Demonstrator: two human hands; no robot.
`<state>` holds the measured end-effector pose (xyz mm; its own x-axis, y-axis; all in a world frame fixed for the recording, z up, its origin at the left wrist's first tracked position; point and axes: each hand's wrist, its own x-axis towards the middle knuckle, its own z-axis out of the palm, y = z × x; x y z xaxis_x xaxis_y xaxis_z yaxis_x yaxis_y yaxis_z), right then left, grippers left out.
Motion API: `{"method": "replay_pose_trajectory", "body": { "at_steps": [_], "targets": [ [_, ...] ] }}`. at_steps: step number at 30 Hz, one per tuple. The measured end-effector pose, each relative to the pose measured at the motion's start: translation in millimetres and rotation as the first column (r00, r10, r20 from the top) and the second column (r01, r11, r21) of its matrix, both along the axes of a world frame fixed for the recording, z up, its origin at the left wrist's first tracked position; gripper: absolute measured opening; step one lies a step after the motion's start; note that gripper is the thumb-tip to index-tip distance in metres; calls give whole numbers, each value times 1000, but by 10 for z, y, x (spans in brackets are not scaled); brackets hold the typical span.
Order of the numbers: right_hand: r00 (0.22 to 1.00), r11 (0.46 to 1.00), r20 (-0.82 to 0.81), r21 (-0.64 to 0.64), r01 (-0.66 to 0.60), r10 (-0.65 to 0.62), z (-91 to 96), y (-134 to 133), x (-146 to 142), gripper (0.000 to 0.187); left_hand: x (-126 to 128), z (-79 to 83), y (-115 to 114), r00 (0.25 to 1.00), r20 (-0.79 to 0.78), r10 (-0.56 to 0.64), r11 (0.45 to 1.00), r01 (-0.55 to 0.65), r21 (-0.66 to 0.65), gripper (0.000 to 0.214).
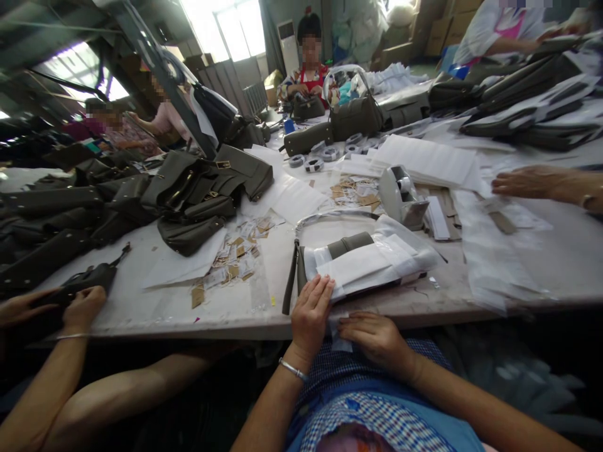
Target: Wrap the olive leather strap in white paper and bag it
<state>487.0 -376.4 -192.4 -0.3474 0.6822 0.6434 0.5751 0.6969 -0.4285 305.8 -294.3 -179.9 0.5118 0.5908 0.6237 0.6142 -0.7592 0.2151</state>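
Note:
A grey-green handbag (351,244) lies at the table edge before me, partly covered by white paper (360,270) and translucent wrapping (407,248). Its wrapped handle (325,220) arches up behind it. My left hand (311,314) rests on the near left corner, fingers stretched out over the paper; its thumb is hidden. Just below the table edge, my right hand (379,342) has its fingers bent and closed on a small piece of clear plastic (342,334), which hangs between both hands.
Dark handbags (202,188) are heaped at left. Loose tags (238,251), a tape dispenser (400,194), tape rolls (313,163) and white sheets (424,160) lie beyond. A co-worker's hands (85,307) hold a dark bag at left; another hand (532,182) reaches in at right.

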Motion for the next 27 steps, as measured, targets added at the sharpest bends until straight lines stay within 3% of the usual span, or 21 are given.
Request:
{"method": "replay_pose_trajectory", "body": {
  "at_steps": [10, 15, 27],
  "targets": [
    [996, 997, -54, 30, -71, 72, 34, 66, -199, 28, 3, -65, 5, 1000, -1, 10, 1000, -10, 4, 49],
    [993, 997, -95, 20, -69, 70, 42, -30, -251, 27, 8, -63, 0, 1000, 5, 9, 1000, -9, -9, 50],
    [987, 995, -156, -80, -55, 42, 124, -269, -3, 28, 5, -57, 19, 1000, 0, 8, 1000, -8, 18, 54]
  ]
}}
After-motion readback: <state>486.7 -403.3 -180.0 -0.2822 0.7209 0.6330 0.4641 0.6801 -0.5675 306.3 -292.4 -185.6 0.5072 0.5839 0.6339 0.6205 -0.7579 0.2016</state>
